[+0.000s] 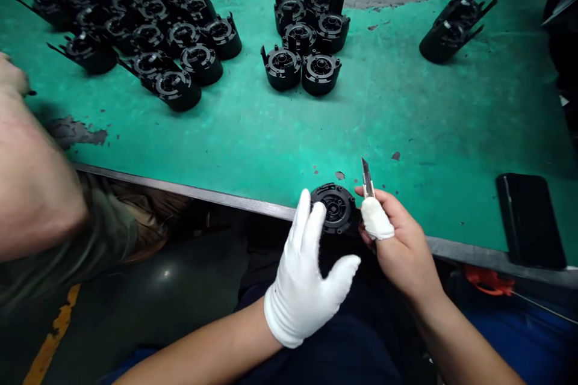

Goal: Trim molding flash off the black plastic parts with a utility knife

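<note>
A round black plastic housing [335, 209] with a ringed, ribbed face is at the table's front edge, between my two hands. My left hand [307, 271], in a white glove, is open, its thumb spread away. Its fingertips overlap the housing's left side; whether they press on it I cannot tell. My right hand [404, 240] is bare except for a white cover on the thumb. It is closed round a utility knife [368, 183], blade out and pointing away from me. Those right fingers also sit beside the housing's right side, partly hidden.
Many similar black housings [176, 90] stand at the far left, several more [321, 74] at the back middle, and a small group [445, 39] at the back right. A black phone [530, 219] lies at the right edge. Another person's arm [36, 174] reaches in from the left.
</note>
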A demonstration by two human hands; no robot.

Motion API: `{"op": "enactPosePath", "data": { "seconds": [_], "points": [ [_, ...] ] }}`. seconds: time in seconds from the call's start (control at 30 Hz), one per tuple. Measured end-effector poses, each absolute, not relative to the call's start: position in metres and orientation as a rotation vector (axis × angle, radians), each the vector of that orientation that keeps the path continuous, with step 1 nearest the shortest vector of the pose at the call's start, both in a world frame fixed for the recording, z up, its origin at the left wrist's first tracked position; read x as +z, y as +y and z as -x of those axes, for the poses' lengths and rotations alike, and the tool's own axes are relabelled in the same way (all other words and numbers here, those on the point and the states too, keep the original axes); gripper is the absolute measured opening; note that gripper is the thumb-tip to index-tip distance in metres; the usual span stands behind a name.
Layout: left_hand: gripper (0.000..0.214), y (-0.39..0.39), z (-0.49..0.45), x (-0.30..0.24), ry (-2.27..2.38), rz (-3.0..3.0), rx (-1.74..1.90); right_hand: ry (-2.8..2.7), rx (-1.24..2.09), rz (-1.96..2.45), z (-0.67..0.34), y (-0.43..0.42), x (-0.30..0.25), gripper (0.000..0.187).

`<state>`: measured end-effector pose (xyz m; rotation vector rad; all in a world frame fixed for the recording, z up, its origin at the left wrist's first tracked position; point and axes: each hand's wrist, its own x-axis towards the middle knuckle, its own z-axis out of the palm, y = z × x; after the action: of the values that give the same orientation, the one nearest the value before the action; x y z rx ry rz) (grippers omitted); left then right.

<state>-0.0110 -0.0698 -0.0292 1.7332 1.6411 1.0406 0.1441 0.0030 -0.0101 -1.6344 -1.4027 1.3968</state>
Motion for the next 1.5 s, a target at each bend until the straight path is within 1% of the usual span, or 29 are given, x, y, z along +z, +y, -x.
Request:
{"op": "enactPosePath", "data": {
  "seconds": [0.13,0.2,0.27,0.33,0.4,0.43,0.57,0.7,0.77,0.83,0.97,1.13,1.2,1.27,1.33,1.4,1.5],
  "points": [
    [0.084,-0.080,0.011,-0.020,1.663,-1.761,0.964,-1.484,1.285,1.611,-0.152,0.015,-0.009,0.042],
    [0.085,-0.078,0.017,-0.017,1.687,-1.765,0.987,-1.627,1.219,1.590,-0.165,0.019,-0.003,0.040],
    [0.093,-0.067,0.025,-0.018,1.688,-1.788,1.047,-1.885,1.126,1.559,-0.183,0.021,0.005,0.037],
    [0.108,-0.048,0.036,-0.020,1.624,-1.815,1.057,-2.189,1.002,1.494,-0.200,0.019,0.013,0.037],
    [0.118,-0.024,0.045,-0.023,1.506,-1.819,0.973,-2.443,0.861,1.420,-0.211,0.017,0.017,0.039],
    [0.119,-0.014,0.048,-0.024,1.445,-1.825,0.927,-2.535,0.780,1.403,-0.214,0.017,0.018,0.040],
    [0.103,0.010,0.050,-0.026,1.321,-1.882,0.861,-2.737,0.511,1.384,-0.213,0.022,0.017,0.044],
    [0.092,0.010,0.046,-0.026,1.331,-1.886,0.894,-2.797,0.384,1.376,-0.212,0.027,0.018,0.047],
    [0.090,0.008,0.045,-0.026,1.336,-1.885,0.915,-2.801,0.409,1.355,-0.213,0.025,0.020,0.048],
    [0.090,0.007,0.045,-0.026,1.343,-1.884,0.926,-2.794,0.505,1.309,-0.212,0.021,0.022,0.049],
    [0.086,0.007,0.044,-0.027,1.369,-1.869,0.942,-2.734,0.659,1.265,-0.210,0.008,0.024,0.045],
    [0.080,0.003,0.038,-0.031,1.361,-1.831,1.091,-2.635,0.585,1.390,-0.206,-0.005,0.016,0.046],
    [0.078,0.001,0.036,-0.032,1.357,-1.811,1.123,-2.596,0.624,1.450,-0.204,-0.009,0.014,0.047],
    [0.079,0.001,0.034,-0.033,1.365,-1.795,1.128,-2.539,0.779,1.463,-0.201,-0.011,0.016,0.046],
    [0.084,0.001,0.032,-0.035,1.376,-1.783,1.131,-2.452,1.006,1.443,-0.198,-0.011,0.021,0.044],
    [0.087,0.001,0.028,-0.038,1.398,-1.763,1.168,-2.285,1.201,1.473,-0.191,-0.011,0.024,0.040],
    [0.076,-0.009,0.019,-0.042,1.505,-1.700,1.248,-1.884,1.342,1.580,-0.171,-0.011,0.017,0.039]
  ]
}}
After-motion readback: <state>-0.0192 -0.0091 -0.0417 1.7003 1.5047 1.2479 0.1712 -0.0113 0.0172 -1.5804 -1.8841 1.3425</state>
